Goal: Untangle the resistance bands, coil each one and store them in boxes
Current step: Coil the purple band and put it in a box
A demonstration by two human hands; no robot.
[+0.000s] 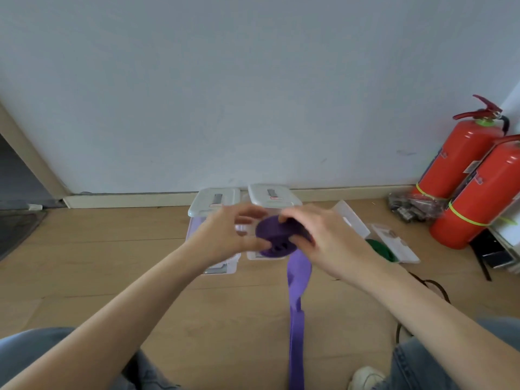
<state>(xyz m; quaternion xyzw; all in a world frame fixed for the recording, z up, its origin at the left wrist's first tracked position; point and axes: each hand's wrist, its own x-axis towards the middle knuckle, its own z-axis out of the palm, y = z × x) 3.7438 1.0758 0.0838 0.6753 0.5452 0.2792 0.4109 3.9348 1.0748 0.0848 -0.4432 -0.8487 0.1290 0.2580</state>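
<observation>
A purple resistance band point(274, 235) is partly wound into a flat coil held above the floor. Its loose tail point(297, 311) hangs down toward my lap. My left hand point(225, 237) pinches the coil's left edge with thumb and fingers. My right hand point(318, 237) grips the coil from the right, fingers curled over its top. Behind the hands stand two clear plastic boxes with white lids, the left box point(213, 204) and the right box point(274, 195). A third open box point(394, 246) to the right holds a green band point(381, 249).
A loose white lid point(351, 218) leans beside the right box. Two red fire extinguishers point(461, 164) stand at the right wall, with a dark bag point(413, 206) at their base. A black cord point(433, 288) lies on the wood floor. My knees frame the bottom corners.
</observation>
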